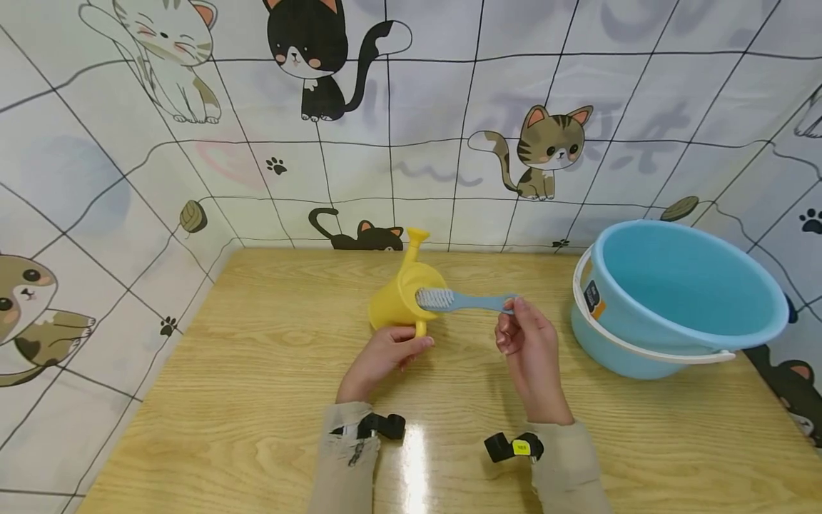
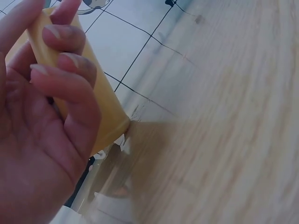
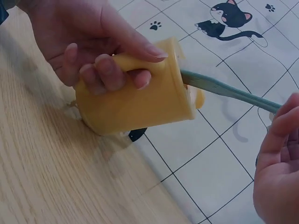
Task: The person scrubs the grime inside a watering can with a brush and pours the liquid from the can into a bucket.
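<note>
A yellow toy watering can (image 1: 393,303) leans to the right over the table, its spout pointing to the back wall. My left hand (image 1: 384,355) grips its handle, with the fingers curled round it in the left wrist view. A blue brush (image 1: 478,303) with white bristles has its head at the can's mouth. In the right wrist view the brush (image 3: 219,87) enters the opening, and its bristles are hidden there. My right hand (image 1: 528,348) pinches the end of the brush handle between thumb and fingers.
To the right stands a light blue bucket (image 1: 616,357) with a white handle, and a wide blue basin (image 1: 687,285) sits tilted in its top. The wooden table (image 1: 257,400) meets walls covered with a cat-print sheet (image 1: 437,171) at the back and sides.
</note>
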Demonstrator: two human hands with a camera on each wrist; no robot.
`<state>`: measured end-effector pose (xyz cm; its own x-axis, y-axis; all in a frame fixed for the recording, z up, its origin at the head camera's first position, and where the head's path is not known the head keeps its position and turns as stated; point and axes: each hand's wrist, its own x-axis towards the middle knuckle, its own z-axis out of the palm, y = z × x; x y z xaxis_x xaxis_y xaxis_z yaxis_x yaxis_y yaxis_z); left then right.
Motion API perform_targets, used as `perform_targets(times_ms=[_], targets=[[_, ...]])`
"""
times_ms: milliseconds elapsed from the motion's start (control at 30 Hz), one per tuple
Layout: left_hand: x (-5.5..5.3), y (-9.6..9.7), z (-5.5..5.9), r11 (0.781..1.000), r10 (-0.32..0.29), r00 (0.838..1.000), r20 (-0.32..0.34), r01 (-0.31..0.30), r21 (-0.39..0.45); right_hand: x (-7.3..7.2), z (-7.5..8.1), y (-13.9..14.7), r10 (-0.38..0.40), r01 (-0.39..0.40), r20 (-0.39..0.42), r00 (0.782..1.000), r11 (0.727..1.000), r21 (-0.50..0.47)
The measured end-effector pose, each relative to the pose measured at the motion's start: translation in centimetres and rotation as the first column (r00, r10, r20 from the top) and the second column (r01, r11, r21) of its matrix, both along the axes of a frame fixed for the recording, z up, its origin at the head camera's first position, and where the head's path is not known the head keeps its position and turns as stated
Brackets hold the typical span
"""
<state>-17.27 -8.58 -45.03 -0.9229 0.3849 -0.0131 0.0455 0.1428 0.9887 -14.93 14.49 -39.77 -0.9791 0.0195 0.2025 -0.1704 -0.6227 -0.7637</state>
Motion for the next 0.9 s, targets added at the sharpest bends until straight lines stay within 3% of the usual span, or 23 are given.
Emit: perform_targets(times_ms=[600, 900], targets=[[0.02, -0.61, -0.27, 1.0, 0.002, 1.0, 0.027, -0.002, -0.017, -0.11, -0.69, -0.57, 0.12, -0.12, -0.015, 0.993, 0.993, -0.016], [0.1, -0.41, -0.1, 0.999, -0.037, 0.999, -0.028, 0.036, -0.035, 0.1, -0.23, -0.81, 0.144, -0.144, -0.077, 0.987, 0.99, 0.007]])
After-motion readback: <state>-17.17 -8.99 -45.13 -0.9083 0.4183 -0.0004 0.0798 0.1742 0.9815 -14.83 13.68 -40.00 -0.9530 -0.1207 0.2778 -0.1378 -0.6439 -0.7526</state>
